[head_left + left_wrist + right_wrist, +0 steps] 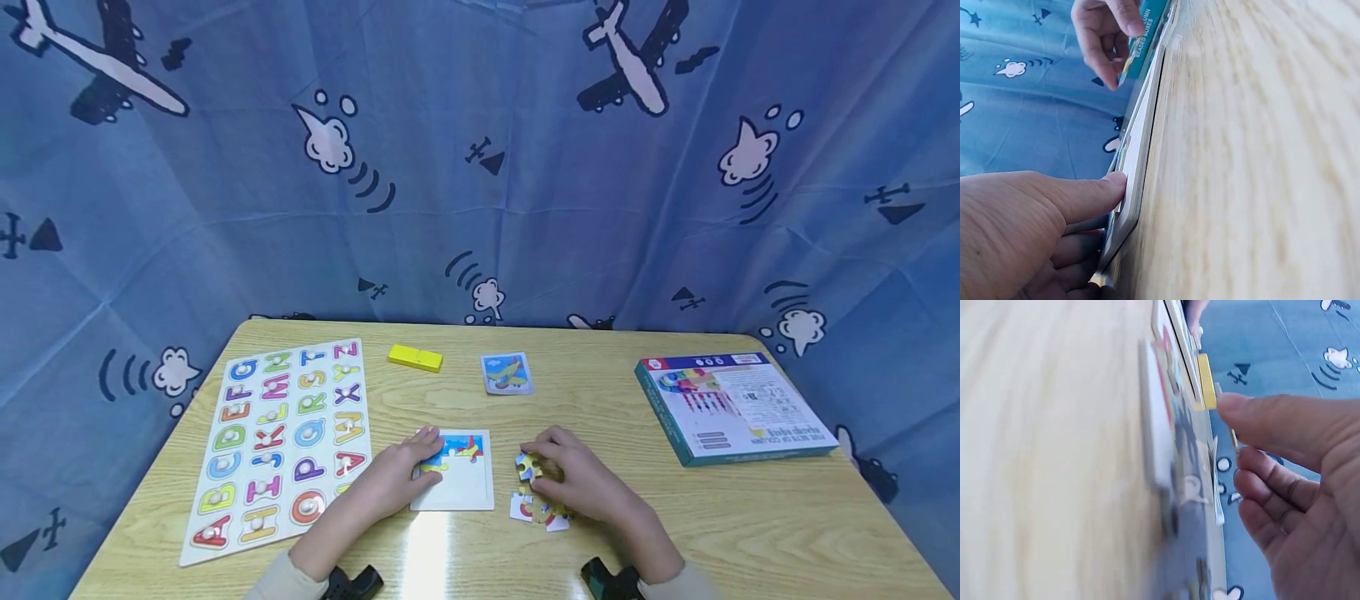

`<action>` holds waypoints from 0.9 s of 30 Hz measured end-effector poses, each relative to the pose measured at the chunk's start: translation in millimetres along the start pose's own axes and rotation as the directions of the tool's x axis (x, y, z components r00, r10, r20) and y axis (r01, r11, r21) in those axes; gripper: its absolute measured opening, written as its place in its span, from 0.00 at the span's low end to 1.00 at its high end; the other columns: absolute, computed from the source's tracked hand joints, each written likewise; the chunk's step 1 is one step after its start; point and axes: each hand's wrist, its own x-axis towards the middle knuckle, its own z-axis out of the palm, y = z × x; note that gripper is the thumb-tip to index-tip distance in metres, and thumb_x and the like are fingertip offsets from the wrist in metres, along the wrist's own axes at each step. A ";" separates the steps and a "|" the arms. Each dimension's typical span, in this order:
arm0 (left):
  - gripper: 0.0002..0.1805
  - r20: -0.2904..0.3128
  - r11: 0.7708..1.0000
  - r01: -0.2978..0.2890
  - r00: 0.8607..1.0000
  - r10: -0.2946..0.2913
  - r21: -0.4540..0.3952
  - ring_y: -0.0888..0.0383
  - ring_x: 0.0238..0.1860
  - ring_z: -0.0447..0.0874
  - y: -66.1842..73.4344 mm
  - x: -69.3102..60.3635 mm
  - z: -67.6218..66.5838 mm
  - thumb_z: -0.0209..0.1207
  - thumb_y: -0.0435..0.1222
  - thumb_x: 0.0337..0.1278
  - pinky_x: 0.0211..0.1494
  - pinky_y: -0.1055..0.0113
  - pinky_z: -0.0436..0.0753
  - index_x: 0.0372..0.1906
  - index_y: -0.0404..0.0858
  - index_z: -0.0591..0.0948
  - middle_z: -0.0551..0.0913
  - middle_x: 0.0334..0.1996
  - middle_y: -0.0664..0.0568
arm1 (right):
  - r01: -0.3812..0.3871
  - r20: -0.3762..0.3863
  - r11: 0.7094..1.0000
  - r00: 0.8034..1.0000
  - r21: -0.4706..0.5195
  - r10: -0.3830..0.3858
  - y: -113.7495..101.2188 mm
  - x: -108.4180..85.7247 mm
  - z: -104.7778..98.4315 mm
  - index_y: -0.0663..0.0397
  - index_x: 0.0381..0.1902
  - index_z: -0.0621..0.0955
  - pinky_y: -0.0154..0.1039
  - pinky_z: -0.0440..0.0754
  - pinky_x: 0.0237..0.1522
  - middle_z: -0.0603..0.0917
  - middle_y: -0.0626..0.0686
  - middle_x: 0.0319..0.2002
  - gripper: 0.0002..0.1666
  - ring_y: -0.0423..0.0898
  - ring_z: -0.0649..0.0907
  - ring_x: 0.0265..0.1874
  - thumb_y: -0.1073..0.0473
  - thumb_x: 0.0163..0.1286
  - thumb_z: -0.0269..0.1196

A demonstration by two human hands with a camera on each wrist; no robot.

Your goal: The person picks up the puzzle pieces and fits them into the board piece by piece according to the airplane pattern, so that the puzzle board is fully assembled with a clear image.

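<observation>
Left hand (397,477): lower centre of the frame, laid over the left side of the tray; thumb and fingers extended rather than fisted, thumb on the surface; grips nothing.
Right hand (581,479): right of the left hand, above the loose pieces; thumb and fingertips brought together in a pinch on one small piece.
Held piece: yellow and pale-blue interlocking jigsaw piece (528,467), thin and flat, between the right thumb and fingers, tilted on edge in the right wrist view.
Tray: square, white, shallow puzzle tray (453,493), lower centre, flat on the table.
Joined section: blue, red and yellow jigsaw pieces (456,445), set along the upper part of the tray, partly hidden by the left hand.
Loose pieces: small cluster of white, red and yellow jigsaw pieces (522,507), right of the tray, partly under the right hand; count unclear.
Picture card: square card with yellow aeroplane on blue (507,373), above the tray.
Block: yellow rectangular block (415,358), left of the card.
Alphabet board: white board (286,492) with multicoloured letters (307,506), left.
Box: flat teal-and-white printed box (738,408), right.
Table: pale wood-grain table (750,517).
Backdrop: blue aeroplane-print cloth (420,150), upper frame.
</observation>
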 end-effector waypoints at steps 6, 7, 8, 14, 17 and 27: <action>0.27 0.003 1.000 0.001 1.000 -0.001 0.000 0.47 0.70 0.63 0.4 -0.4 0.2 0.61 0.40 0.60 0.69 0.50 0.66 0.62 0.33 0.74 0.67 0.67 0.42 | 0.014 -0.005 1.000 1.000 -0.009 -0.014 -14.4 10.7 8.9 0.53 0.56 0.80 0.40 0.78 0.49 0.74 0.43 0.45 0.25 0.39 0.73 0.46 0.56 0.60 0.68; 0.27 0.004 1.000 0.001 1.000 -0.001 -0.002 0.47 0.70 0.63 0.4 -0.3 0.3 0.61 0.40 0.60 0.69 0.50 0.66 0.62 0.33 0.73 0.67 0.67 0.42 | 0.014 -0.002 1.000 1.000 -0.013 -0.014 -16.9 12.6 10.4 0.53 0.56 0.80 0.40 0.78 0.50 0.74 0.43 0.45 0.25 0.40 0.73 0.46 0.55 0.60 0.68; 0.27 0.004 1.000 0.001 1.000 -0.001 -0.003 0.47 0.70 0.63 0.5 -0.2 0.3 0.61 0.40 0.60 0.69 0.50 0.66 0.62 0.33 0.73 0.67 0.67 0.42 | 0.015 0.001 1.000 1.000 -0.017 -0.015 -19.5 14.7 11.9 0.52 0.56 0.80 0.41 0.78 0.50 0.74 0.43 0.45 0.25 0.40 0.72 0.46 0.55 0.60 0.68; 0.27 0.008 1.000 0.013 1.000 -0.013 0.007 0.49 0.70 0.62 0.6 0.7 0.4 0.61 0.41 0.60 0.69 0.51 0.66 0.63 0.35 0.74 0.67 0.68 0.44 | 0.039 0.021 0.999 0.999 -0.016 -0.038 -34.7 27.4 20.6 0.54 0.56 0.80 0.39 0.77 0.47 0.74 0.45 0.45 0.25 0.41 0.72 0.46 0.55 0.61 0.68; 0.28 0.014 1.000 0.019 1.000 -0.019 0.009 0.50 0.70 0.62 0.6 0.4 -0.1 0.61 0.42 0.60 0.70 0.52 0.66 0.63 0.35 0.73 0.67 0.68 0.45 | 0.049 0.026 0.999 0.998 -0.013 -0.049 -41.5 33.4 26.0 0.56 0.57 0.80 0.35 0.76 0.43 0.74 0.46 0.45 0.26 0.40 0.71 0.43 0.55 0.61 0.67; 0.28 0.017 0.999 0.013 1.000 -0.013 0.030 0.50 0.70 0.62 0.7 0.2 -0.9 0.60 0.44 0.61 0.70 0.52 0.66 0.63 0.36 0.73 0.67 0.68 0.46 | 0.072 0.055 0.997 0.996 -0.020 -0.071 -57.5 50.4 42.8 0.58 0.56 0.80 0.38 0.77 0.51 0.74 0.47 0.42 0.25 0.39 0.71 0.43 0.55 0.62 0.66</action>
